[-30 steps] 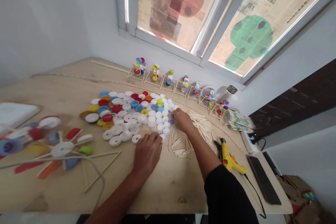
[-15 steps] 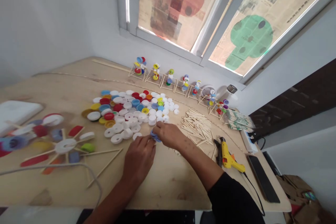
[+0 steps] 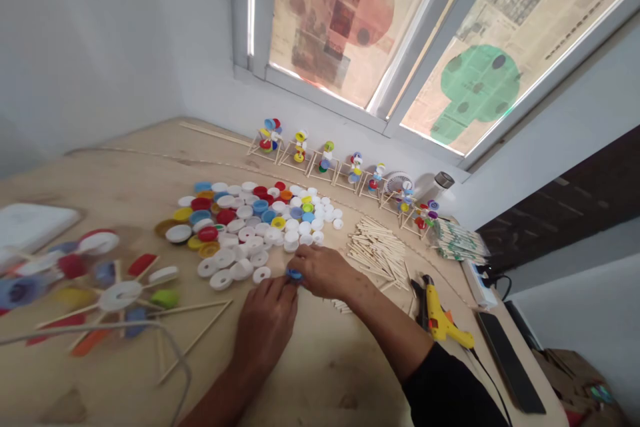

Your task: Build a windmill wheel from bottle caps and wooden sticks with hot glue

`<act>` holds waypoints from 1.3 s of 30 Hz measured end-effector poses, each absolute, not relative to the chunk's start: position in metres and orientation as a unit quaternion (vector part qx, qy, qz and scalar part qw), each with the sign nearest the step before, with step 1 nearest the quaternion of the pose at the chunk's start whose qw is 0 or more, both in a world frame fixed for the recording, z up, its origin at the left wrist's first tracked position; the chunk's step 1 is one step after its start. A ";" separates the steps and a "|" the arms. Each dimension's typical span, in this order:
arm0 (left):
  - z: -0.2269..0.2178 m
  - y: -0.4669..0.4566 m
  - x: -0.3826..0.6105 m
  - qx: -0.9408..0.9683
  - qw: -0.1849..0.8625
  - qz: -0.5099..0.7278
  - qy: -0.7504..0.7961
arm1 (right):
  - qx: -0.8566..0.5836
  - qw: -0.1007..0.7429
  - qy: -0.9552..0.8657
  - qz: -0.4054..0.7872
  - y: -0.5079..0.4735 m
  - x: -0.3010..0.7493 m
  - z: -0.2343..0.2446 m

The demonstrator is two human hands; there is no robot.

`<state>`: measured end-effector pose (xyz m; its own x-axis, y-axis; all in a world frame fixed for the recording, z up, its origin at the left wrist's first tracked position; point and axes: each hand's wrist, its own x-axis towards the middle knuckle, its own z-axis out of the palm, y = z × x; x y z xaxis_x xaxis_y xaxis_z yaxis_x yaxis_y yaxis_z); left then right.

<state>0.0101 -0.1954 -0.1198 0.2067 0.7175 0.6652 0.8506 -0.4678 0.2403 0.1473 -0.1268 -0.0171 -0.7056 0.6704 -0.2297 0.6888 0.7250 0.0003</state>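
Note:
A blue bottle cap (image 3: pixel 295 274) sits between my two hands, just in front of the cap pile. My right hand (image 3: pixel 320 270) has its fingers closed over the cap from above. Against the cap's near left side, the bent fingertips of my left hand (image 3: pixel 269 310) press; whether they pinch anything else is hidden. Close by lie white caps with a hole in the middle (image 3: pixel 220 280), at the front of a heap of bottle caps (image 3: pixel 245 212) in white, red, blue and yellow. Some short sticks (image 3: pixel 341 305) lie to the right of my right hand.
At left stands a wheel of sticks and caps (image 3: pixel 120 295), with a grey cable (image 3: pixel 173 333) near it. On the right are a stick pile (image 3: pixel 377 250), a yellow glue gun (image 3: pixel 443 320), a black phone (image 3: pixel 507 360) and a power strip (image 3: pixel 477 283). Several small stick-and-cap models (image 3: pixel 327 163) line the back.
The whole view has shifted slightly, with the table lower in the picture. Both hands remain together at the blue cap, which now shows its side more than before.

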 end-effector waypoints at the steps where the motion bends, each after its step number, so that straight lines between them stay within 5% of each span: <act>1: -0.120 -0.196 0.010 -0.772 0.091 -0.373 -0.506 | 0.365 0.109 0.923 -0.055 -0.125 0.148 -0.014; 13: -0.118 -0.197 0.006 -0.777 0.078 -0.385 -0.492 | 0.548 0.047 0.835 -0.007 -0.042 0.133 -0.008; 39: -0.117 -0.197 0.005 -0.784 0.049 -0.375 -0.493 | 0.598 -0.056 0.799 -0.035 -0.043 0.138 -0.023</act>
<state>0.0047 -0.1969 -0.1168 0.2333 0.7357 0.6359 0.8087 -0.5099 0.2932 0.1378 -0.0426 -0.0233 -0.2786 0.9592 0.0475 0.9514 0.2824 -0.1228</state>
